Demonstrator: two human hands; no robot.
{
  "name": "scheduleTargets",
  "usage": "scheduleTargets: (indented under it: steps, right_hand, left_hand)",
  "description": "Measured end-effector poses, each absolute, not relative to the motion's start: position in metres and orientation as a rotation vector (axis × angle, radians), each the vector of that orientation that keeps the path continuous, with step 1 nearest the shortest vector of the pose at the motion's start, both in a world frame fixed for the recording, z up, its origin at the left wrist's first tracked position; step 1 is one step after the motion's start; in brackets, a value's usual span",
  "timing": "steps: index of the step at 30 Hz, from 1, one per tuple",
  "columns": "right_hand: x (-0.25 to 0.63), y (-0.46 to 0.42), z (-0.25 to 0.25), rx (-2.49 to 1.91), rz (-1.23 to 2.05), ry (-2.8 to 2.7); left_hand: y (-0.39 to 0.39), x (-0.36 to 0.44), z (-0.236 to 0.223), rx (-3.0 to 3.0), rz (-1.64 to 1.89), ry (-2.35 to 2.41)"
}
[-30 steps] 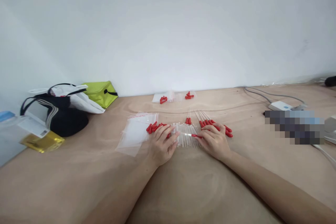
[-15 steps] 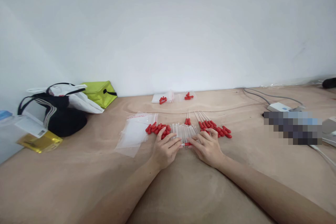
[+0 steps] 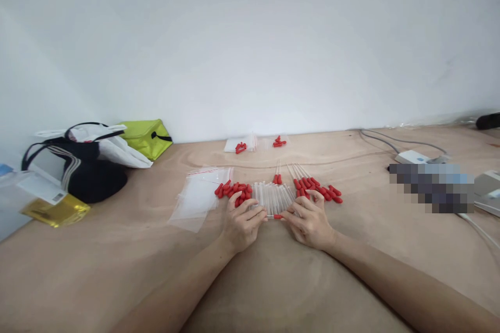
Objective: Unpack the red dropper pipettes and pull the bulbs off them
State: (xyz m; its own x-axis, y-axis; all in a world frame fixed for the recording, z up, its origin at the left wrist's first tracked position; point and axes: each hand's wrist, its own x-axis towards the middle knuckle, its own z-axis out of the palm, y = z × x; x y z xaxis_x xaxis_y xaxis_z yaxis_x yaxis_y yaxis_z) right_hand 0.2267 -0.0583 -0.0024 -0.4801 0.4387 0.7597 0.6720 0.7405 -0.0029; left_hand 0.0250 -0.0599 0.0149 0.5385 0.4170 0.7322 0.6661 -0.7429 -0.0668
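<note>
My left hand (image 3: 242,225) pinches a thin clear glass tube (image 3: 270,216) between thumb and fingertips. My right hand (image 3: 312,222) is closed at the red rubber bulb (image 3: 277,216) in line with that tube's end. How far the tube sits inside the bulb I cannot tell. Just beyond the hands lies a row of clear glass tubes (image 3: 272,196). Loose red rubber bulbs (image 3: 234,190) are heaped beyond my left hand. Past my right hand lie several droppers (image 3: 307,183) with red bulbs and thin stems, and two more droppers (image 3: 277,179) stand apart from them.
Clear zip bags (image 3: 197,200) lie on the left of the wooden table (image 3: 250,281). Farther back are bagged red bulbs (image 3: 241,147). At left sit a black bag (image 3: 94,179), a lime-green bag (image 3: 146,138) and a yellow-bottomed pack (image 3: 57,210). A power strip (image 3: 414,157) with cables is at right.
The right fingers have shifted slightly along the red bulb, and the gap between the hands looks a little wider. The whole view has drifted slightly; the piles look the same.
</note>
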Motion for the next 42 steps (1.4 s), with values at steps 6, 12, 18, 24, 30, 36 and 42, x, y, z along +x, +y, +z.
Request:
scheduleTargets:
  steps: [6, 12, 18, 24, 30, 36, 42]
  right_hand:
    - [0.2271, -0.0597, 0.0011, -0.794, -0.380, -2.147]
    - [0.2295, -0.0586, -0.0007, -0.779, -0.390, -2.167]
    - [0.2304, -0.0587, -0.0016, -0.792, -0.390, -2.171]
    - [0.2324, -0.0589, -0.0003, -0.733, -0.371, -2.170]
    - [0.2357, -0.0595, -0.0020, -0.741, -0.391, -2.197]
    - [0.2358, -0.0601, -0.0022, -0.731, -0.371, -2.181]
    - [0.2361, -0.0618, -0.0010, -0.720, -0.333, -2.173]
  left_hand:
    - [-0.0594, 0.0245, 0.0137, -2.449, -1.034, -0.894]
    - [-0.0593, 0.0243, 0.0137, -2.463, -1.050, -0.887]
    - [-0.0597, 0.0235, 0.0135, -2.475, -1.042, -0.898]
    - [-0.0602, 0.0227, 0.0130, -2.490, -1.036, -0.890]
    - [-0.0622, 0.0230, 0.0146, -2.505, -1.004, -0.909]
    - [-0.0627, 0.0234, 0.0145, -2.497, -1.022, -0.899]
    - [-0.0634, 0.0239, 0.0158, -2.506, -1.037, -0.883]
